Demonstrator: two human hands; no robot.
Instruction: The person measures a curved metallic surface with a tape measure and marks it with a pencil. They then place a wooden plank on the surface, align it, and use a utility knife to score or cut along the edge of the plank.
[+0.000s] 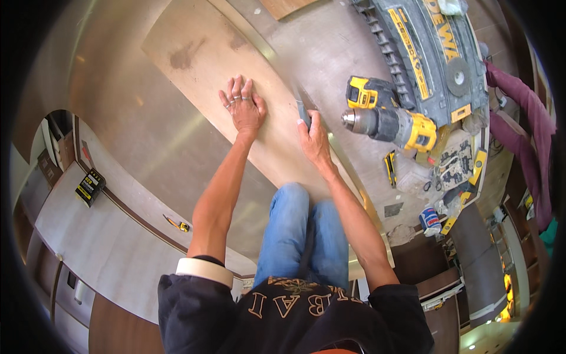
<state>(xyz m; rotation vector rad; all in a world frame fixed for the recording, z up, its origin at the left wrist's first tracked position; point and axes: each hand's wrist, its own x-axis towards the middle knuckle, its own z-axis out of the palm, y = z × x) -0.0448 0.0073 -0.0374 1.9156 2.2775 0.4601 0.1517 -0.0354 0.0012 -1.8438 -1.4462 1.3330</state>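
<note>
A long pale plywood board (194, 53) lies at an angle under my knees. My left hand (243, 103) rests palm down on its face with the fingers spread. At the board's right edge, my right hand (313, 137) grips a slim grey tool (302, 111); its exact kind is unclear, and its upper end is blurred.
Right of the board sit a yellow-black drill (417, 131), a tool bag (457, 35), a utility knife (390, 169), a blue can (430, 221) and small tools. A tape measure (183, 226) and black package (89, 187) lie left. Another person's maroon-clad limbs (525, 112) are far right.
</note>
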